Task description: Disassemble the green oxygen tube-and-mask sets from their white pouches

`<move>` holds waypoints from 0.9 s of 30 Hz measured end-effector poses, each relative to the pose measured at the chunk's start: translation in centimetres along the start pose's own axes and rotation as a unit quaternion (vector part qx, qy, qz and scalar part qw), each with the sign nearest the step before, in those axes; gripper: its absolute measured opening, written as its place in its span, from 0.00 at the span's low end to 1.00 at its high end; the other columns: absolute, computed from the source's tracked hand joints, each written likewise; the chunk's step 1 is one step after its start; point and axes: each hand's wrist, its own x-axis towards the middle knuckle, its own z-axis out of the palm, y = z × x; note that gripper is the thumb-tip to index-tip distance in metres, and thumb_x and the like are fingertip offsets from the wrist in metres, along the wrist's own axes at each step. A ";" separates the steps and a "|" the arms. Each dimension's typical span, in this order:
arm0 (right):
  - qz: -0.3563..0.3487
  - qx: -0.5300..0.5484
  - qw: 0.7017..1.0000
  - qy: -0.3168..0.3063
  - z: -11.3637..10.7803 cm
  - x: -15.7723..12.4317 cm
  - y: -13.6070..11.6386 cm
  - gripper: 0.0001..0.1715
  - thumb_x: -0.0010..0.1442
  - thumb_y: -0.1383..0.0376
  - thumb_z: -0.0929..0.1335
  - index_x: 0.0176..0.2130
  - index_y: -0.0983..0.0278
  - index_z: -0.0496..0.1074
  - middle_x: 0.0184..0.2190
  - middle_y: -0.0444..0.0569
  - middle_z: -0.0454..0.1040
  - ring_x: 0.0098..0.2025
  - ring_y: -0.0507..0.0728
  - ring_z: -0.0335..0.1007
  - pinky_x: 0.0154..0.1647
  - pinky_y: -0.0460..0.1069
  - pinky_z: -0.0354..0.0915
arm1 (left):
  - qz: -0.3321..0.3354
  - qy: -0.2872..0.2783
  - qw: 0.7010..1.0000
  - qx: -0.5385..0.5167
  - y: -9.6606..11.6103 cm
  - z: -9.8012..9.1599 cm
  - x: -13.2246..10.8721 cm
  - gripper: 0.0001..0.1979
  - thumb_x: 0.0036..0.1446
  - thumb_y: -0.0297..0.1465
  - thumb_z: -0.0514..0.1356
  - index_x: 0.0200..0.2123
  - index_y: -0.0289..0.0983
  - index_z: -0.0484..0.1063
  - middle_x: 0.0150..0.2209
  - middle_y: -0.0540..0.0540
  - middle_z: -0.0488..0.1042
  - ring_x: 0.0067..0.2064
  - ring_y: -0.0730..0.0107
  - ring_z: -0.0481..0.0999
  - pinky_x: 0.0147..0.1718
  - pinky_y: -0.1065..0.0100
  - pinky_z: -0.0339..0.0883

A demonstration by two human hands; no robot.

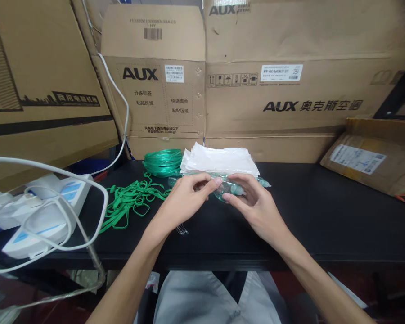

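A clear, green-tinted plastic mask (225, 185), which looks like an oxygen mask, is between my two hands above the black table. My left hand (185, 198) pinches its left side, thumb across the near edge. On the other side my right hand (259, 204) curls its thumb and fingers around the part with the pale connector (237, 190). More clear green plastic pieces (263, 182) lie just behind my hands, partly covered by them. Beyond these rests a stack of white bags (222, 159). A few thin metal strips (182, 229) show below my left wrist.
Left of my hands lie tangled green elastic straps (131, 200) and a coil of green tubing (162, 162). A white power strip (50, 229) with looping cables occupies the table's left end. Large cardboard panels (236, 108) wall the back; a taped carton (367, 157) sits at right.
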 end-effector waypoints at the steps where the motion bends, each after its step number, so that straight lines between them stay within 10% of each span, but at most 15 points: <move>1: -0.002 0.002 1.000 0.000 0.0 0.0 0.1 0.18 0.62 0.59 0.75 0.50 0.55 0.72 0.53 0.48 0.74 0.57 0.61 0.71 0.53 0.54 0.72 | -0.006 -0.002 1.000 -0.002 0.1 0.0 0.0 0.23 0.66 0.51 0.57 0.32 0.39 0.77 0.26 0.54 0.69 0.28 0.72 0.64 0.29 0.69 0.54; 17: 0.057 0.053 0.997 -0.017 -0.2 0.1 -0.7 0.15 0.69 0.52 0.68 0.50 0.56 0.75 0.52 0.48 0.76 0.51 0.60 0.74 0.49 0.54 0.73 | 0.050 -0.017 0.998 -0.018 0.5 0.1 0.1 0.21 0.68 0.48 0.57 0.36 0.38 0.78 0.28 0.52 0.69 0.31 0.71 0.67 0.33 0.69 0.60; 27: 0.074 0.076 0.994 0.008 -0.4 0.2 -0.9 0.28 0.56 0.58 0.79 0.54 0.55 0.74 0.56 0.49 0.73 0.60 0.61 0.67 0.55 0.53 0.70 | 0.059 -0.022 0.997 -0.048 -0.2 0.3 0.2 0.19 0.68 0.47 0.58 0.46 0.39 0.78 0.44 0.49 0.78 0.33 0.71 0.72 0.36 0.69 0.66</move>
